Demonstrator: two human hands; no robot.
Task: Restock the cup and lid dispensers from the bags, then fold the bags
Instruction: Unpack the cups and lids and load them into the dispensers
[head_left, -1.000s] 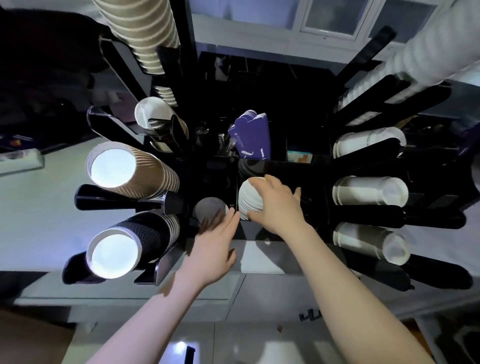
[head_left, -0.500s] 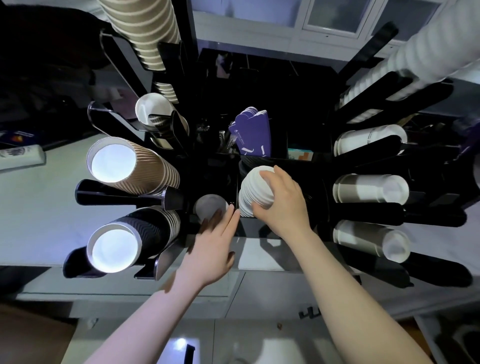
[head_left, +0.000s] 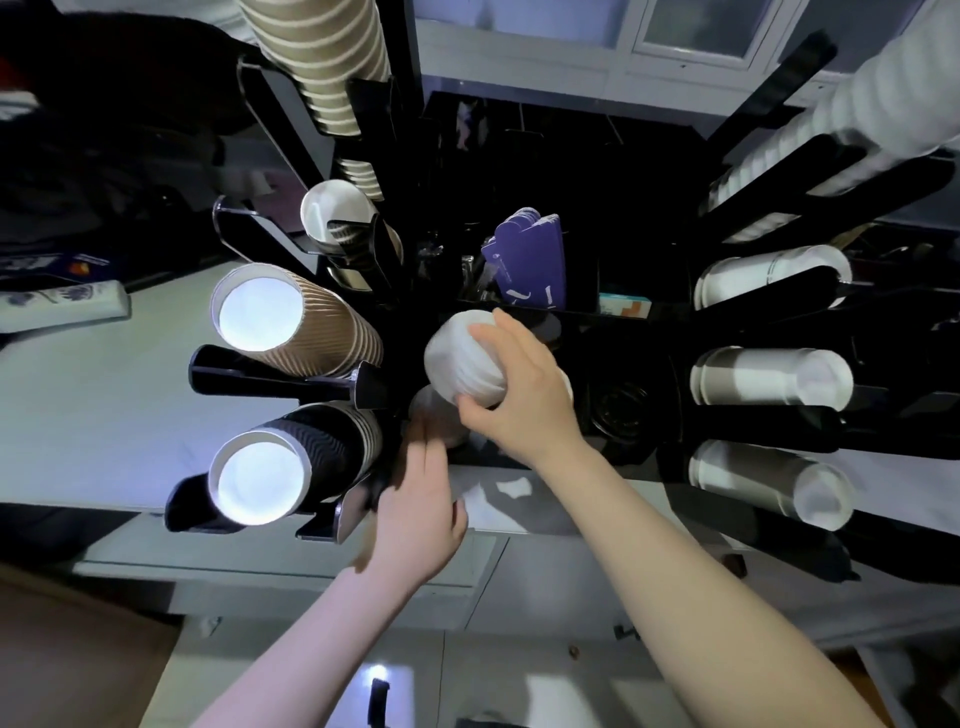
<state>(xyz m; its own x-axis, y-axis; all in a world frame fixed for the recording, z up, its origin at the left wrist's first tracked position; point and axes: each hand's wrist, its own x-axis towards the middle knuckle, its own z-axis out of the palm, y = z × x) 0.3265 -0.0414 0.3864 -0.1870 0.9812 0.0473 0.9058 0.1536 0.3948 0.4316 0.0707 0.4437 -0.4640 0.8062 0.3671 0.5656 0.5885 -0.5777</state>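
At the far left a pale countertop (head_left: 93, 395) carries the black dispenser rack; a row of brown ribbed paper cups (head_left: 291, 322) and, below it, a row of black ribbed paper cups (head_left: 296, 467) lie in its left-hand channels, mouths toward the camera; next, the left hand (head_left: 415, 514) reaches up with fingers straight and released, fingertips near a white lid (head_left: 431, 410) low in the rack, though contact cannot be made out; just right of it, the right hand (head_left: 524, 400) grasps a stack of white plastic lids (head_left: 462, 364), fingers and thumb curled round its side, in front of the rack's central slots; the stack looks light, slick and loosely nested, so it would probably splay unless held round its sides with the free end supported; further right, rows of white paper cups (head_left: 769, 384) fill the right-hand channels.
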